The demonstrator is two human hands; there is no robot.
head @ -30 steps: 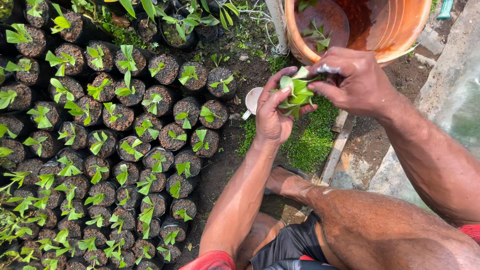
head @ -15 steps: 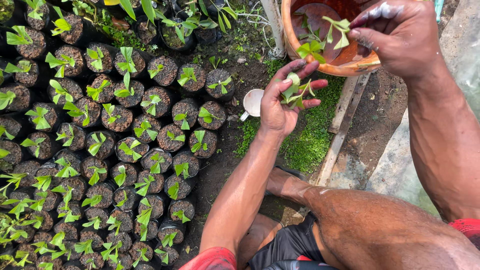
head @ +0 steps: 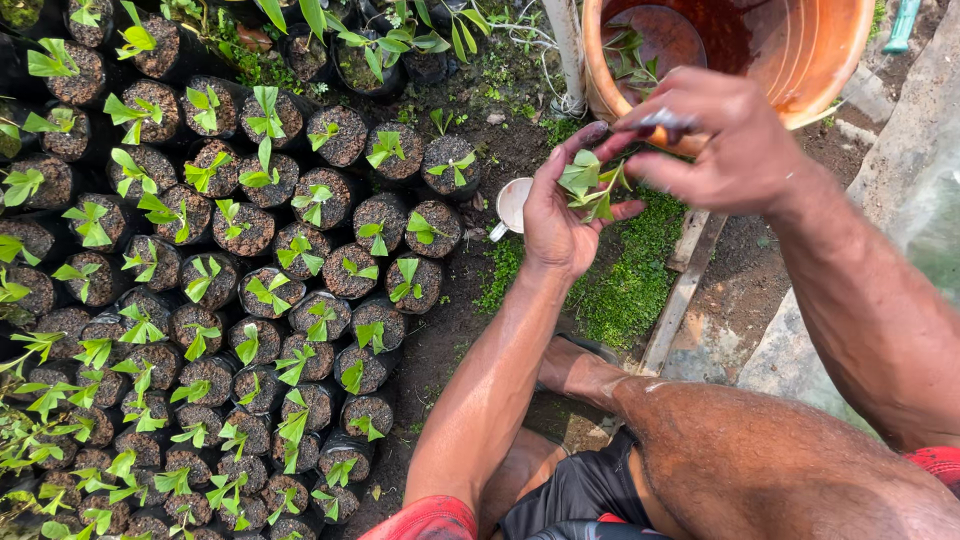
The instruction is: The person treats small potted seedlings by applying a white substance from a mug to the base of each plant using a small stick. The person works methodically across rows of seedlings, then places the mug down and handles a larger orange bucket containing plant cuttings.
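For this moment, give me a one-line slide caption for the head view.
Left hand cradles green cuttings as right hand meets them, between potted seedlings and an orange tub.

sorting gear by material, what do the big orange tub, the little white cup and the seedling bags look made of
Orange tub: probably plastic, with a smooth, slightly glossy wall and thin even rim, stained brown inside.
White cup: could be enamelled metal or plastic; smooth white with a small handle, too small to tell.
Seedling bags: thin black plastic film, seemingly; soft, crinkled edges around the soil.
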